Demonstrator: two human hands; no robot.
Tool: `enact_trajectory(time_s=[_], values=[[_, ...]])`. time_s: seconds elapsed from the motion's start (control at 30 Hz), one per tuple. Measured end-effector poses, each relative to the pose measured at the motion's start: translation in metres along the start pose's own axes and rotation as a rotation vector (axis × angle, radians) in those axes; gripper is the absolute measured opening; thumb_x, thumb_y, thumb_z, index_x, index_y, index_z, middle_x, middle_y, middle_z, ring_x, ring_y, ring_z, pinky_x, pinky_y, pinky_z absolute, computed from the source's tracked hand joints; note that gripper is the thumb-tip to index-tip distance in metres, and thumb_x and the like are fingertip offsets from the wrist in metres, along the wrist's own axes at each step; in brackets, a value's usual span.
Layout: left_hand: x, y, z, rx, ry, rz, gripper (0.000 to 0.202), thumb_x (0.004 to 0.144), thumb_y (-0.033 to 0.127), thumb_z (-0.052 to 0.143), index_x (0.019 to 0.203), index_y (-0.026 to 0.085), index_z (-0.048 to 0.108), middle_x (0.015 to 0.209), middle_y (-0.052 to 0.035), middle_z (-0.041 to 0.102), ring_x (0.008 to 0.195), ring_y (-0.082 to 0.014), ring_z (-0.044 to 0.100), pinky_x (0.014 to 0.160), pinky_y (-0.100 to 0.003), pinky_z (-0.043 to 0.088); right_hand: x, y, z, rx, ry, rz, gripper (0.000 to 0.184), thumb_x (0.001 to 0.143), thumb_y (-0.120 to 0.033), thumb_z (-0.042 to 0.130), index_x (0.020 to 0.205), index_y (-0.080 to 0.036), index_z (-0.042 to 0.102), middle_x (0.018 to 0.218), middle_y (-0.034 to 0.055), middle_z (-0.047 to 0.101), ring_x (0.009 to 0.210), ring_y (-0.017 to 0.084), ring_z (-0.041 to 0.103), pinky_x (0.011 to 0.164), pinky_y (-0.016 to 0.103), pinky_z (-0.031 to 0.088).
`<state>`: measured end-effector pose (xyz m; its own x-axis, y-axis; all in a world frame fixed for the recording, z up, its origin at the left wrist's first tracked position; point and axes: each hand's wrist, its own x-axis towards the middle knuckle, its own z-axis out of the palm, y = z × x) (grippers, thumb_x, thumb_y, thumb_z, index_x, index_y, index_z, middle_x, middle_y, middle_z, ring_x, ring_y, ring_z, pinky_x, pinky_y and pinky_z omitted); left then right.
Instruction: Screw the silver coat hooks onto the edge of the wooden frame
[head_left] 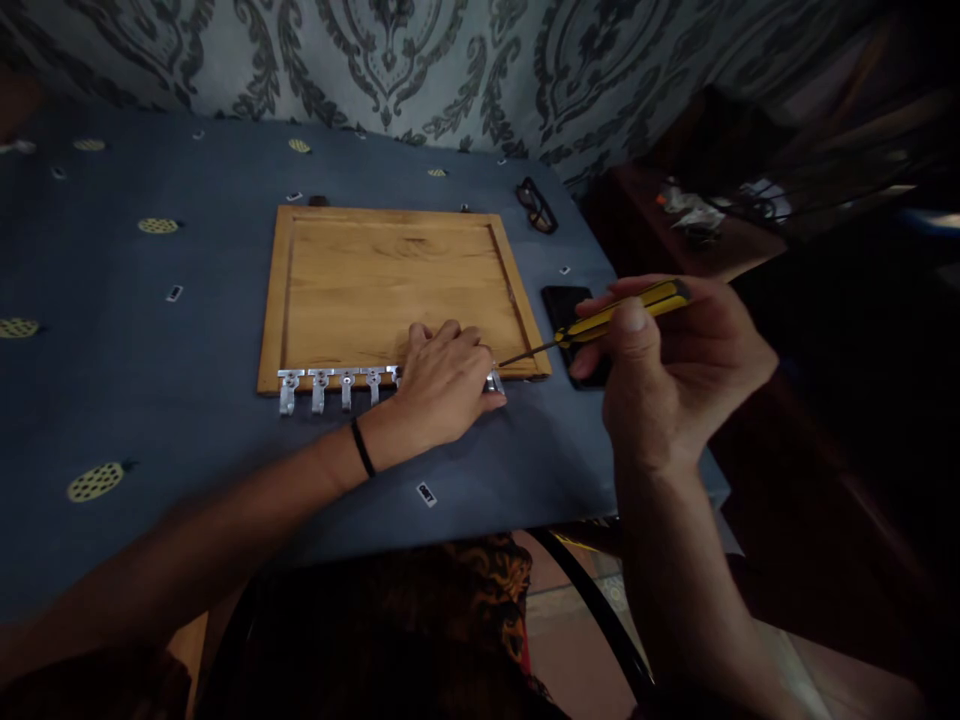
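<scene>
A wooden board with a raised frame lies flat on the table. Along its near edge runs a silver metal hook rail, its hooks pointing towards me. My left hand covers the right part of the rail and grips it against the board, fingers bent over the wood and thumb at the rail's right end. In my right hand is a screwdriver with a yellow and black handle. Its shaft slants down to the left, and the tip is close to the rail's right end beside my left fingers; exact contact is unclear.
The table has a blue patterned cloth. A black phone lies right of the board, partly behind my right hand. Glasses rest near the far right corner. A patterned curtain-like surface borders the back. Small items lie on dark furniture at right.
</scene>
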<state>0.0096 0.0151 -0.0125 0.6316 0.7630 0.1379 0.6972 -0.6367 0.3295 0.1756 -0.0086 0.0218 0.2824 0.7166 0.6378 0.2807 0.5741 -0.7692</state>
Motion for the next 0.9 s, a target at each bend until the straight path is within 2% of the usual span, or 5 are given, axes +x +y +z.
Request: enact_trajectory(time_s=[0.2,0.53,0.73,0.83,0.9], values=[[0.0010,0.0005,0.0008,0.007,0.009,-0.008,0.029,0.091,0.045,0.073,0.091,0.016,0.069,0.109,-0.0105,0.069,0.111,-0.0295,0.056,0.085,-0.041,0.034,-0.0030,0.0087,0.0001,0.003,-0.011,0.023,0.011,0.084,-0.030,0.080,0.090,-0.021,0.077,0.079,0.0011,0.076,0.042,0.006,0.056,0.035,0.020,0.039],[0.0020,0.0018,-0.0017,-0.009,-0.034,-0.029,0.030,0.090,0.045,0.074,0.095,0.016,0.070,0.115,-0.0103,0.068,0.117,-0.0311,0.055,0.089,-0.044,0.035,-0.0066,0.0121,0.0031,-0.033,-0.019,0.067,0.013,0.085,-0.038,0.078,0.090,-0.027,0.073,0.078,-0.0032,0.074,0.042,0.008,0.054,0.037,0.024,0.039],[0.0015,0.0017,-0.0021,0.000,-0.010,-0.011,0.030,0.090,0.045,0.074,0.094,0.016,0.070,0.111,-0.0106,0.069,0.114,-0.0308,0.056,0.087,-0.043,0.035,-0.0020,0.0089,0.0072,-0.037,-0.003,0.089,0.027,0.078,-0.037,0.084,0.079,-0.023,0.061,0.073,-0.0048,0.073,0.036,0.007,0.051,0.034,0.022,0.036],[0.0010,0.0018,-0.0028,0.004,-0.021,-0.012,0.029,0.090,0.044,0.074,0.094,0.016,0.070,0.111,-0.0102,0.069,0.114,-0.0306,0.056,0.087,-0.042,0.035,0.0003,0.0077,0.0057,-0.018,-0.039,0.114,0.028,0.077,-0.034,0.084,0.077,-0.023,0.059,0.071,-0.0056,0.072,0.037,0.008,0.053,0.035,0.022,0.037],[0.0009,0.0019,-0.0026,0.004,-0.028,-0.015,0.030,0.090,0.045,0.073,0.095,0.016,0.070,0.112,-0.0102,0.068,0.114,-0.0307,0.056,0.087,-0.042,0.035,0.0017,0.0081,0.0025,0.008,-0.099,0.112,0.021,0.080,-0.034,0.082,0.084,-0.024,0.064,0.074,-0.0044,0.074,0.040,0.009,0.057,0.037,0.022,0.042]])
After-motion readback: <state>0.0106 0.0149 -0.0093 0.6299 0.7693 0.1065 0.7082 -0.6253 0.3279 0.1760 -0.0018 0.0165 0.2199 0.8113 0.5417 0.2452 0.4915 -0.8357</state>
